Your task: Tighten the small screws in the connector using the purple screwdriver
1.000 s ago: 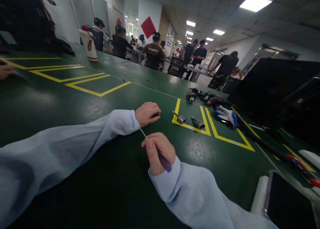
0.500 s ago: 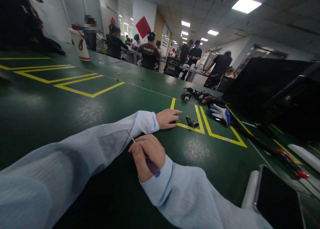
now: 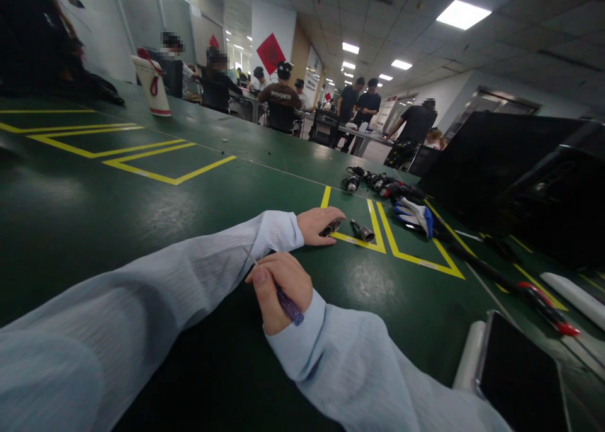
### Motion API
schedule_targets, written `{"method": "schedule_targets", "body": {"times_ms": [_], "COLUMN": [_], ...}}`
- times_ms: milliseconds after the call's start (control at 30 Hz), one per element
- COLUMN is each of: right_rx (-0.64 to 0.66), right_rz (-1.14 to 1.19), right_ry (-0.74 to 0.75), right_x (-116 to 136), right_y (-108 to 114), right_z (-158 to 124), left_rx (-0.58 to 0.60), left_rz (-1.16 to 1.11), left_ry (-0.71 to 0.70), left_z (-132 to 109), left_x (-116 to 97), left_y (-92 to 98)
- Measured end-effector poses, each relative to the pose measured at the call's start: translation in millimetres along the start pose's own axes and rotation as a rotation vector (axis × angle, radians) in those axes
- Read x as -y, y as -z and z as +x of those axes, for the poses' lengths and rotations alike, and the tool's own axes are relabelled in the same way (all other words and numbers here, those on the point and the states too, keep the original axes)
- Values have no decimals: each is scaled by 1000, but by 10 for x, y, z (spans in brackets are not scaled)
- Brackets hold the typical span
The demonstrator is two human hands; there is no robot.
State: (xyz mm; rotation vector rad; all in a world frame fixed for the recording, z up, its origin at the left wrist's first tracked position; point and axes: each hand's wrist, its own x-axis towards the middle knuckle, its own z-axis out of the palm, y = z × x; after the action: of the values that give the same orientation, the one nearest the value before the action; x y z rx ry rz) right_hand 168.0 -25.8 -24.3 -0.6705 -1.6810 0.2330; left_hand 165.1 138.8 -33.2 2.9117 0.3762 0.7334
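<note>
My left hand [image 3: 314, 225] reaches out over the taped square, its fingers and thumb closed round a dark metal socket [image 3: 329, 228] at the table top. Just right of it lies a second metal socket [image 3: 363, 232] with a narrow shank, on its side inside the yellow tape. Nearer to me, my right hand [image 3: 282, 287] grips a small screwdriver by its purple, see-through handle [image 3: 290, 308]. The screwdriver's thin blade [image 3: 249, 255] points up and to the left, in front of my left sleeve.
Yellow tape marks squares on the green table [image 3: 189, 281]. Black cabled parts [image 3: 362, 179] and a blue-white glove [image 3: 414, 218] lie at the right. A red-black tool handle [image 3: 548, 309] and a phone [image 3: 520, 375] are nearer. A white cup [image 3: 155, 85] stands far left; people sit beyond.
My left fingers have drawn in from stretched over the socket to round it, and more of the socket shows. My right hand keeps the screwdriver, almost unmoved.
</note>
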Motion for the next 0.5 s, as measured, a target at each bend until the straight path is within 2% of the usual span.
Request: {"method": "schedule_targets", "body": {"times_ms": [200, 367, 500], "right_rx": [37, 34, -17], "right_rz": [2, -3, 9], "right_ry": [-23, -4, 28], "right_x": [30, 22, 50], "right_y": [16, 32, 19], "right_z": [3, -3, -4], "left_rx": [59, 52, 11], "left_rz": [83, 86, 61], "left_ry": [176, 181, 161], "left_z": [94, 168, 173], "left_x": [-105, -165, -160], "left_y": [-24, -58, -84]}}
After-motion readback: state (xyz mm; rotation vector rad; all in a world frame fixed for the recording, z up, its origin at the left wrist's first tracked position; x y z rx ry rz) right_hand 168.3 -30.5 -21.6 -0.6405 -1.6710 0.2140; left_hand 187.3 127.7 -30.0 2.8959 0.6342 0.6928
